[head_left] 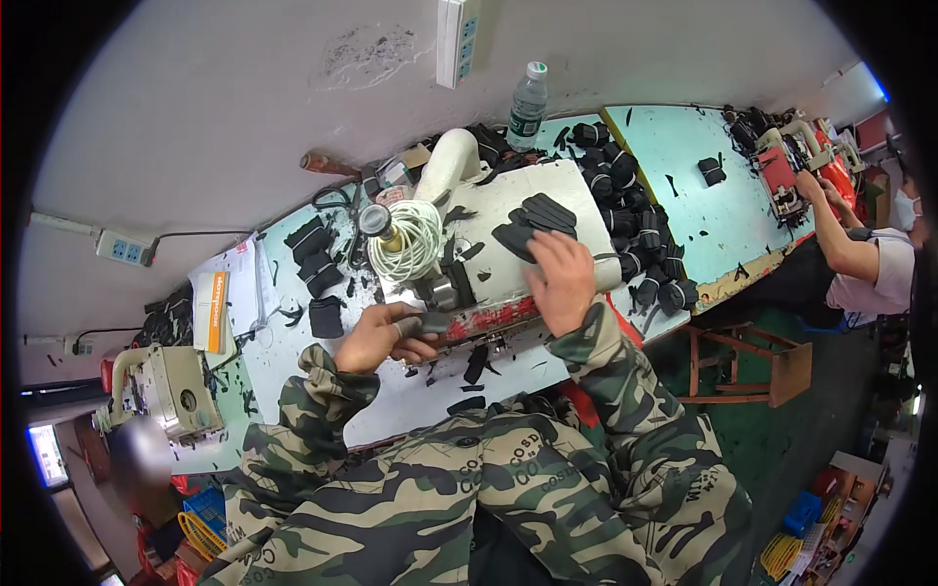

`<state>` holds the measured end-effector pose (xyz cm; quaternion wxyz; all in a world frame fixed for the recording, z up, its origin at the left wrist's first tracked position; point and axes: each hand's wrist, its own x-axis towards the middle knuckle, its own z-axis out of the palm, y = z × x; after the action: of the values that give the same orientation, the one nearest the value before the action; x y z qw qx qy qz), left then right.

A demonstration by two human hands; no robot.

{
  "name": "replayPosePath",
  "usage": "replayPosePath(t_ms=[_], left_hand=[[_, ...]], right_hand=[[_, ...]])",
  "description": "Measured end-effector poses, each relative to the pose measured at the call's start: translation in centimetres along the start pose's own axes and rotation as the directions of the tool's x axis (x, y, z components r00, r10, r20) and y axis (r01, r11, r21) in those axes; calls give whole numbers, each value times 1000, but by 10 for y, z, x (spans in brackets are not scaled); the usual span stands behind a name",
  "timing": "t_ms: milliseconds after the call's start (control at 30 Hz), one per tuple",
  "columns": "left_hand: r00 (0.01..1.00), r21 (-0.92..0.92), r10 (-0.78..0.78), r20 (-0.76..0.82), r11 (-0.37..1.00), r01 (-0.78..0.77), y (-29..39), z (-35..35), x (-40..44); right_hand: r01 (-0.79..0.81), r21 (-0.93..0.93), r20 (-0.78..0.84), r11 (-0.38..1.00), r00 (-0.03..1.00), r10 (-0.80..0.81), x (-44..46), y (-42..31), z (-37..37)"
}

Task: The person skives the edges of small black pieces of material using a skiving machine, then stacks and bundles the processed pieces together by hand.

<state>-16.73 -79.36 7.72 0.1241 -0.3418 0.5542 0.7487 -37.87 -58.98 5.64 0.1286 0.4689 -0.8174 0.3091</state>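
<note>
My left hand point(376, 338) is closed on a small dark grey fabric piece point(428, 323) at the front left of the sewing machine. Over the machine's pale flat top point(559, 184), my right hand point(564, 280) has its fingers stretched out and its thumb apart. Its fingertips are at a dark fabric piece point(513, 241); whether they touch it is hard to make out. Just beyond them lies a small stack of similar dark pieces point(543, 211). A red, worn strip point(491, 317) runs along the machine's front edge, between my hands.
Bundles of black pieces point(625, 230) are heaped right of the machine, others point(315, 264) left. A water bottle point(528, 107) stands behind, near coiled pale cord point(410, 244) and scissors point(332, 198). A wooden stool point(747, 366) and a seated co-worker point(870, 269) are at right.
</note>
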Motion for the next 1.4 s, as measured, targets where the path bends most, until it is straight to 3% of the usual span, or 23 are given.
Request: replayPosePath(t_ms=[133, 233, 367, 500, 533, 600, 667, 767, 833, 867, 967, 1067, 1267, 1333, 1367, 1400], left_hand=[[998, 76, -57, 20, 996, 55, 2, -2, -5], [997, 106, -72, -25, 992, 74, 5, -6, -9], [994, 128, -71, -84, 988, 82, 3, -17, -8], [993, 128, -79, -88, 988, 89, 9, -17, -10], [994, 115, -76, -72, 990, 84, 9, -15, -9], [997, 84, -71, -32, 994, 73, 9, -3, 0], [995, 225, -102, 2, 969, 99, 16, 9, 12], [994, 243, -111, 19, 965, 103, 17, 2, 13], [992, 224, -111, 58, 970, 95, 16, 4, 9], [992, 239, -94, 86, 968, 72, 14, 10, 6], [975, 273, -64, 212, 962, 3, 20, 49, 0], [964, 181, 73, 257, 976, -122, 18, 78, 6], [976, 165, 139, 166, 972, -167, 2, 94, 2], [975, 86, 220, -28, 972, -217, -15, 81, -13], [945, 95, 240, -222, 970, -224, -20, 68, -23], [849, 57, 338, -406, 937, -346, -38, 50, -27]], right_hand=[[27, -125, -25, 992, 999, -31, -10, -13, -6], [-49, 118, 23, 992, 999, 47, -19, -27, -8], [-227, 401, 235, 888, 962, 139, -22, -62, 1], [-245, 477, 269, 844, 955, 125, -16, -70, 7], [-314, 498, 314, 808, 934, 170, -13, -73, 6], [-341, 460, 373, 820, 912, 170, -5, -77, 17], [-322, 373, 384, 870, 907, 171, -6, -79, 32], [-258, 357, 294, 898, 943, 154, -8, -71, 28], [-98, 356, 49, 929, 995, 86, -2, -49, 6], [-55, 244, -78, 968, 994, 76, 1, -37, -2], [103, -50, -48, 993, 993, -106, -2, -6, -14], [-30, 10, -46, 1000, 998, 30, -19, 0, -25], [-110, 106, -61, 988, 991, 117, -37, 4, -27], [-190, 221, -21, 957, 980, 199, -43, 5, -30], [-261, 313, 32, 913, 964, 264, -52, 2, -32], [-331, 397, 91, 856, 942, 322, -63, -1, -34]])
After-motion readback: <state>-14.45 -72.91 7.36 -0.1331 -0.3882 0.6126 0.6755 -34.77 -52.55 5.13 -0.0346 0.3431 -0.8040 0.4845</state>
